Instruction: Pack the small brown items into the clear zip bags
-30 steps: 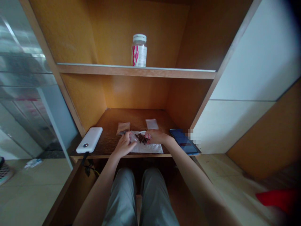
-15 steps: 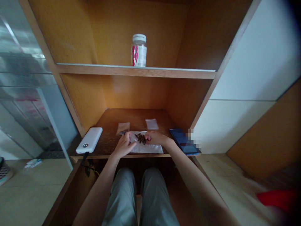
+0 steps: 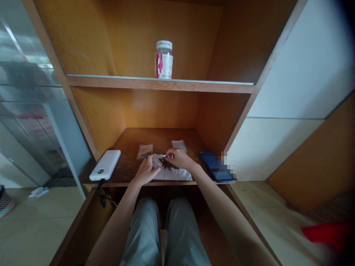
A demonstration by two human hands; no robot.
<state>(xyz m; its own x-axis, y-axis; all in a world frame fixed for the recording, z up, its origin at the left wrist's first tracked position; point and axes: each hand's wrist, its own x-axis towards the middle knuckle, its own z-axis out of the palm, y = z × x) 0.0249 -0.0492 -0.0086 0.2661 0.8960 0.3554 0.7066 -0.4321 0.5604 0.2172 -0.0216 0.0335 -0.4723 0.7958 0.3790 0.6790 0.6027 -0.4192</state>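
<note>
My left hand (image 3: 145,172) is closed on the edge of a small clear plastic bag (image 3: 156,162), at the left side of a white sheet (image 3: 177,175). Small dark-brown dried pieces (image 3: 168,165) lie in a heap on that sheet. Over the heap's far side is my right hand (image 3: 179,158), its fingertips pinched beside the bag's upper part; what they hold is too small to make out. A zip bag with dark contents (image 3: 144,151) lies just beyond my left hand. Another zip bag (image 3: 179,144), pale and flat, is partly covered by my right hand.
A white power bank (image 3: 105,165) with a cable lies at the left of the wooden shelf board (image 3: 124,173). On the right a dark phone (image 3: 216,167) lies near the edge. One shelf up stands a clear jar with a white lid (image 3: 164,61).
My right hand has moved from the heap's right side up and to the left, its fingers now pinched by the bag. My left hand stays in place.
</note>
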